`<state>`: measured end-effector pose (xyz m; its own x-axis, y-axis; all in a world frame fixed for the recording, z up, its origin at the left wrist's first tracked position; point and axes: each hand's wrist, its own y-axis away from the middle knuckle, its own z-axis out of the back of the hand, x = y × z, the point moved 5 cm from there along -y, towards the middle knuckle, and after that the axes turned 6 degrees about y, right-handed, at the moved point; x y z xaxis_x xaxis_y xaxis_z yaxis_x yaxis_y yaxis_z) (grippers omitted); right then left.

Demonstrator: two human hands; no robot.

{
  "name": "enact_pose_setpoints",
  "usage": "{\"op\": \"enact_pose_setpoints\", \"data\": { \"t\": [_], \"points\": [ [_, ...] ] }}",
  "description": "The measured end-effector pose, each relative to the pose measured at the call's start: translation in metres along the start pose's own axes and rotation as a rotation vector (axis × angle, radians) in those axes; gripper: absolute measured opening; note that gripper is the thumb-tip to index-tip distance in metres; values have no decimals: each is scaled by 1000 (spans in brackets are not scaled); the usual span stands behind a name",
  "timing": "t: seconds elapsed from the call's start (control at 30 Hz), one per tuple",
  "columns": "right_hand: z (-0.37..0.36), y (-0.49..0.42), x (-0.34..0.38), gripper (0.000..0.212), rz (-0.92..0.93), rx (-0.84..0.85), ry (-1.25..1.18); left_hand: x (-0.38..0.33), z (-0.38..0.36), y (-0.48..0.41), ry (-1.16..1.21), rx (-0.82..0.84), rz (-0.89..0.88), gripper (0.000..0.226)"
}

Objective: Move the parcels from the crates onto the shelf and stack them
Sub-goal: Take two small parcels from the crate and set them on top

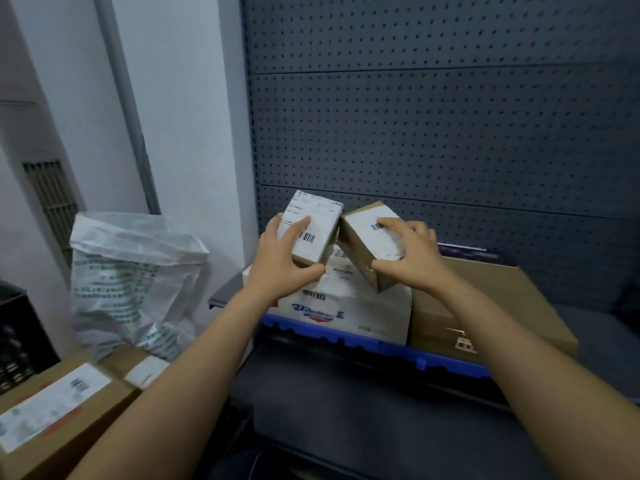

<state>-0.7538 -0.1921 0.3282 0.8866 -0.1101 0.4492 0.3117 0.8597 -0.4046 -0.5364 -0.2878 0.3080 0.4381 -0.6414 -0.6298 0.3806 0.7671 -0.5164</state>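
Observation:
My left hand [280, 261] grips a small white-labelled parcel [317, 220], thumb under its near edge and fingers over the label. My right hand [408, 254] grips a small brown parcel with a white barcode label [363, 244], tilted on one corner. Both small parcels are held side by side, touching, above a white printed box [356, 306] that lies on the shelf [606, 327]. A large brown box [491, 306] lies to the right of the white one.
A grey pegboard panel [433, 116] backs the shelf. A blue crate rim [363, 344] runs in front of the boxes. A white plastic sack [135, 278] stands at the left, with brown labelled parcels [59, 414] in front of it and a black crate [17, 337] at far left.

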Motion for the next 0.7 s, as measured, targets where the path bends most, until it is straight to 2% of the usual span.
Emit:
{"op": "enact_pose_setpoints", "data": {
  "t": [0.27, 0.4, 0.57, 0.63, 0.7],
  "points": [
    [-28, -53, -40, 68, -54, 145, 16, 29, -43, -56, -30, 153, 84, 90],
    [-38, -68, -54, 67, -59, 177, 43, 42, -58, -71, -44, 142, 117, 90],
    [-41, -92, -58, 75, -21, 192, 84, 53, -72, -92, -176, 141, 79, 84],
    [-43, -100, -59, 73, -6, 203, 102, 56, -72, -100, -231, 145, 100, 89],
    [-46, -106, -60, 72, 16, 225, 157, 58, -72, -107, -377, 218, 151, 93]
  ]
}}
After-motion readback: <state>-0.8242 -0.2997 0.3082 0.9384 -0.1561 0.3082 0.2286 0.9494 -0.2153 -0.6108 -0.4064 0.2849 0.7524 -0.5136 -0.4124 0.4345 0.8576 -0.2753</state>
